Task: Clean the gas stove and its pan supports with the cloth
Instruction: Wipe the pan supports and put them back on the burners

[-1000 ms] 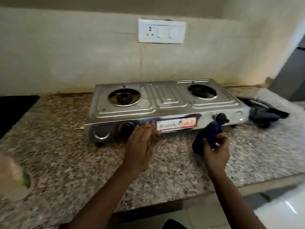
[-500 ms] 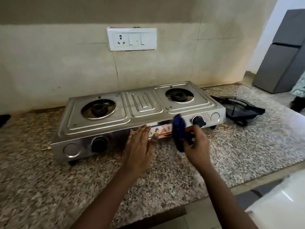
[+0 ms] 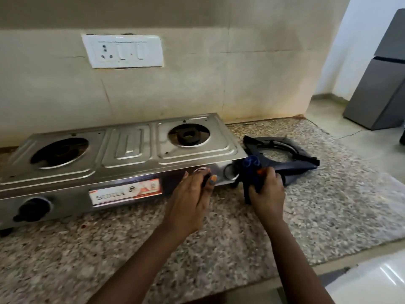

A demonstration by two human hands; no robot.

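A steel two-burner gas stove (image 3: 129, 148) stands on the granite counter with both burners bare. Its black pan supports (image 3: 282, 154) lie stacked on the counter to its right. My left hand (image 3: 190, 194) is at the stove's front panel, fingers around the right black knob, which it mostly hides. My right hand (image 3: 266, 189) grips a bunched blue cloth (image 3: 252, 172) against the stove's front right corner.
The granite counter (image 3: 328, 207) ends at a front edge near me. A white switch plate (image 3: 122, 51) is on the tiled wall behind. A grey fridge (image 3: 381, 84) stands at the far right. The left knob (image 3: 32, 208) sits on the panel.
Both hands have moved right along the front panel. The left hand went from the label area to the right knob; the cloth went to the right corner. The view shifted right.
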